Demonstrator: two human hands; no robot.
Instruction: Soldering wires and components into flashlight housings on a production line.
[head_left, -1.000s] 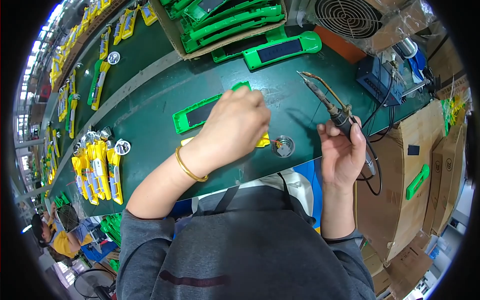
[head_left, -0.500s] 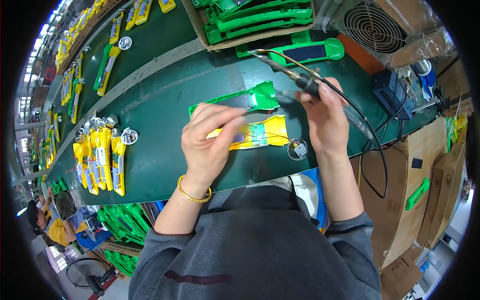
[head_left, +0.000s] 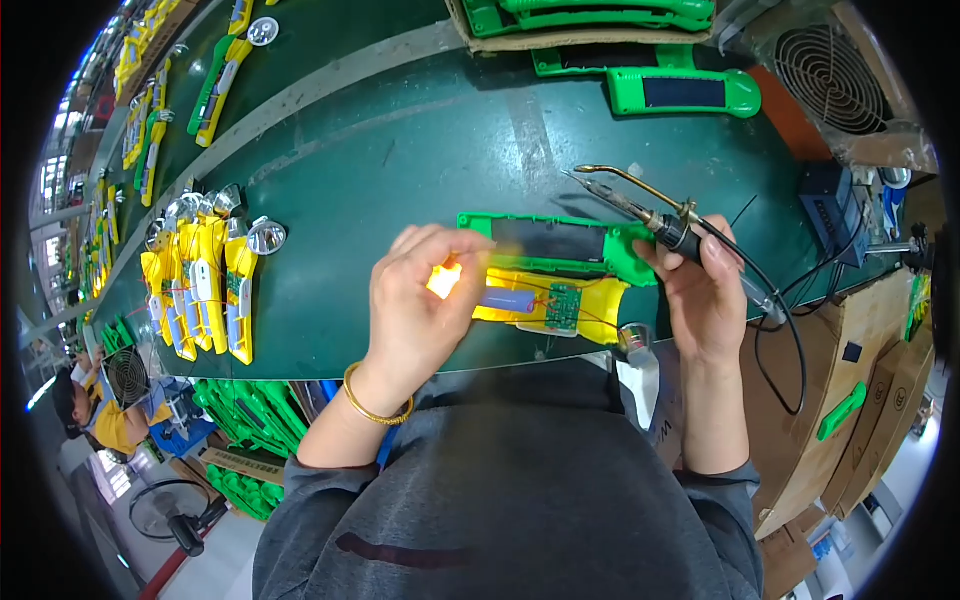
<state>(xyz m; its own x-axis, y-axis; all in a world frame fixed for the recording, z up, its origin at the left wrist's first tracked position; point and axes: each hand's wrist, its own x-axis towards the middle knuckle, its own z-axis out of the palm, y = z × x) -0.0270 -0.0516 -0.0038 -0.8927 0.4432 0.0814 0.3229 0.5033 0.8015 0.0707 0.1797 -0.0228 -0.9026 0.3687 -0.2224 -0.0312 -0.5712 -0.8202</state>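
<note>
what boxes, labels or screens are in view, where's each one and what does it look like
Open cardboard box: top centre of the bench, brown, holding green plastic shells.
Cardboard cartons: right of the bench, brown, flat-sided, with small dark printed marks.
Carton on the floor: lower left, brown, under green parts.
No screens show.

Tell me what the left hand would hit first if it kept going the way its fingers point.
The left hand points right along the yellow half-shell; its fingers would probably meet the small green circuit board first, though depth is unclear.

Left of my view a row of yellow casings [head_left: 200,285] lies on the table [head_left: 400,140]; a grey fan [head_left: 835,70] at upper right
</note>
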